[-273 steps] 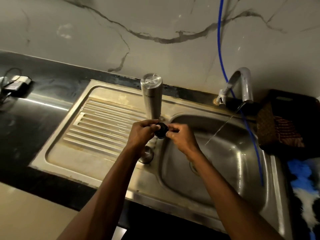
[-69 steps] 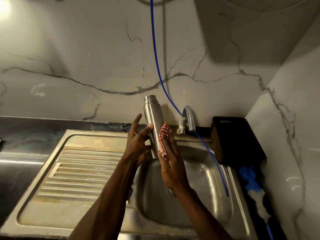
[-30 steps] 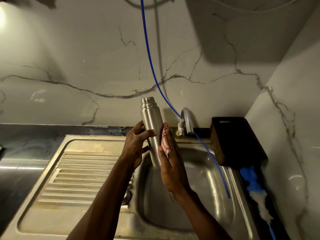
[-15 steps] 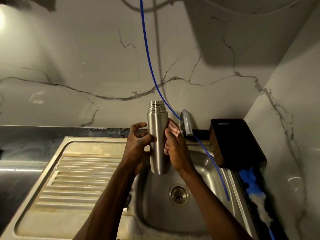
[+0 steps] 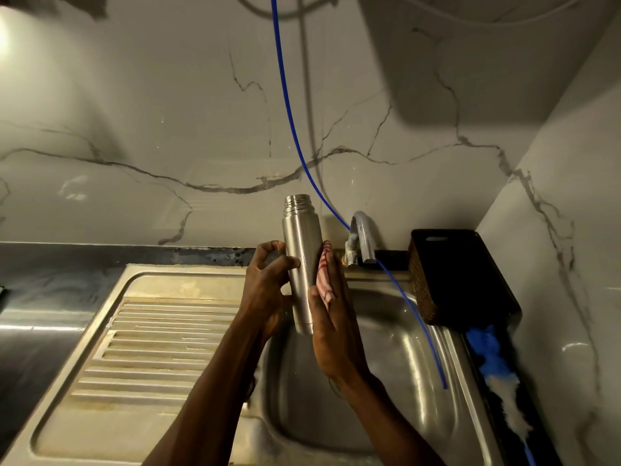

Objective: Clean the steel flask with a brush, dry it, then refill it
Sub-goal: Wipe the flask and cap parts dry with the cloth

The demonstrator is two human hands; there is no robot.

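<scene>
The steel flask (image 5: 302, 250) is upright above the sink basin, uncapped, its threaded mouth at the top. My left hand (image 5: 263, 290) grips its left side, thumb across the front and fingers curled behind. My right hand (image 5: 332, 327) lies flat with straight fingers along the flask's right side. It presses a red-and-white striped cloth (image 5: 324, 280) against the steel. The flask's cap is not in view.
The steel sink basin (image 5: 386, 364) sits below the hands, with a ribbed drainboard (image 5: 151, 331) to the left. A tap (image 5: 363, 237) stands just right of the flask, and a blue hose (image 5: 292, 129) hangs across into the basin. A black basket (image 5: 460, 274) and a blue-and-white brush (image 5: 494, 368) fill the right corner.
My right hand has slid down the flask's right side with the cloth and now lies flatter. My left hand keeps its grip on the flask.
</scene>
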